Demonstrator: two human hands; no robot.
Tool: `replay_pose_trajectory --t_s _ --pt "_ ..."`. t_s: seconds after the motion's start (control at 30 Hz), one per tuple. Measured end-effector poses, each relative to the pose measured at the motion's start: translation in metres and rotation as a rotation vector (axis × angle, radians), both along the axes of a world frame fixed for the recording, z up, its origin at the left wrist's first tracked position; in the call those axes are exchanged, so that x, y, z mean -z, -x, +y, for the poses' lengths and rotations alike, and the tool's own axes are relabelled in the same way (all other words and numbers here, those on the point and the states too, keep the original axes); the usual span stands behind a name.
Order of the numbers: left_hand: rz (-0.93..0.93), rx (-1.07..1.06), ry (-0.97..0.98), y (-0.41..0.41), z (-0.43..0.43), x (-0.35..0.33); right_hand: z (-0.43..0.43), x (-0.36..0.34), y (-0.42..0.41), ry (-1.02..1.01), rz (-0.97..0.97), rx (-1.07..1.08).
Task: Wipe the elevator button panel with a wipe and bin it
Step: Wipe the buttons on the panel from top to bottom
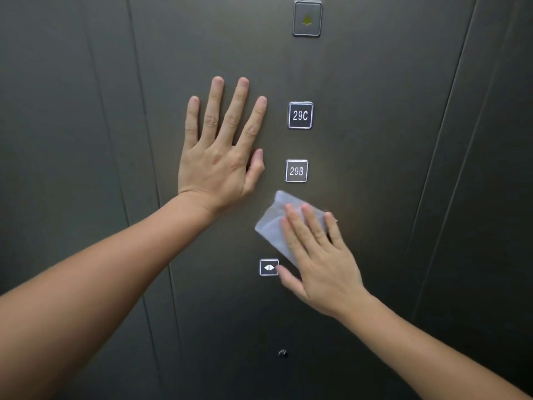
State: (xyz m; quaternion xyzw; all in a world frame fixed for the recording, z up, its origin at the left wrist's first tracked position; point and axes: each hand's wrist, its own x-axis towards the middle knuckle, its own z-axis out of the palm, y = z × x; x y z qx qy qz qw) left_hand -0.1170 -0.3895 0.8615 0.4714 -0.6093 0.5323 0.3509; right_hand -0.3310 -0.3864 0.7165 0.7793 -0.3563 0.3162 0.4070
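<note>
The dark brushed-metal elevator button panel (360, 140) fills the view. It carries a bell button (307, 18) at the top, buttons 29C (300, 115) and 29B (296, 171), and a door-open button (269, 267). My right hand (320, 255) presses a white wipe (274, 223) flat against the panel, between 29B and the door-open button, with its fingers spread over the wipe. My left hand (222, 148) lies flat on the panel left of 29C and 29B, fingers apart, holding nothing. The wipe's right part is hidden under my fingers.
A small keyhole (283, 353) sits low on the panel. Vertical seams run down the metal wall on the left (144, 111) and the right (450, 111). No bin is in view.
</note>
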Motion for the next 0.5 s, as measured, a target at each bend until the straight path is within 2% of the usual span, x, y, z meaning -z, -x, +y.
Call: replay_pose_trajectory --t_s 0.17,0.23,0.37,0.43,0.5 --pt "0.055 0.017 0.053 0.003 -0.005 0.026 -0.012 0.000 0.006 0.069 -0.197 0.051" --pt "0.036 0.015 0.034 0.001 -0.005 0.040 -0.007 0.014 -0.008 0.088 -0.147 0.027" --pt "0.049 0.003 0.024 -0.007 -0.002 0.073 -0.006 0.044 -0.029 0.113 0.119 -0.032" --pt "0.121 0.005 0.034 -0.006 0.000 0.091 -0.011 0.033 -0.022 0.140 0.085 0.002" --pt "0.210 0.021 0.038 -0.003 -0.001 0.104 -0.014 0.010 -0.005 0.146 -0.049 0.065"
